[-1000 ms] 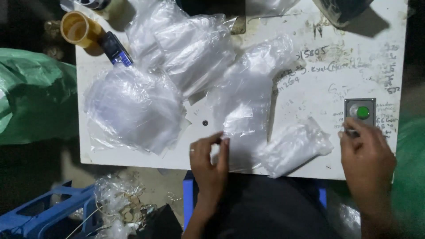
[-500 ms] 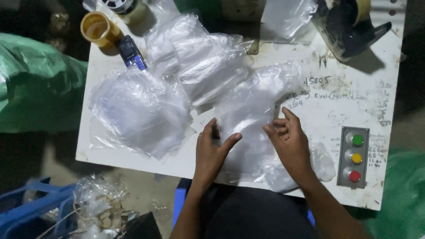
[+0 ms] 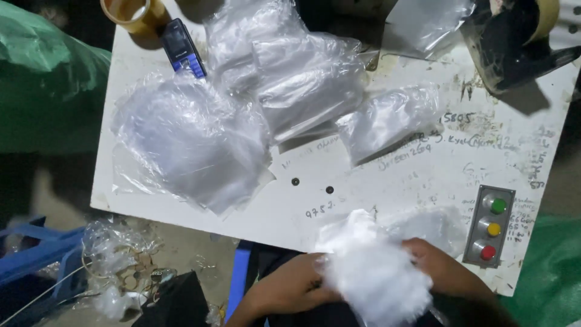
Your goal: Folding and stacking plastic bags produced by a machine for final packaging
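Blue crate (image 3: 30,254): sits low at the far left, off the table.
Tape roll (image 3: 130,13): at the top left corner of the table (image 3: 423,181), well apart from the hands.
Phone (image 3: 183,47): lies just beside the tape roll.
Big bag pile (image 3: 193,142): clear bags lie flat on the left half of the table.
Left hand (image 3: 290,290): at the near edge, fingers curled onto the left side of the bag (image 3: 375,272); I cannot tell how tight.
Bag: white and puffy, bunched up between both hands at the near table edge.
Right hand (image 3: 448,272): fingers wrapped over the right side of the bag, tips hidden in the plastic.
Good way to do it: I think a soft, even hold from both sides works best, so the thin plastic does not rip.
Button box (image 3: 491,225): green, yellow and red buttons, just right of the right hand.
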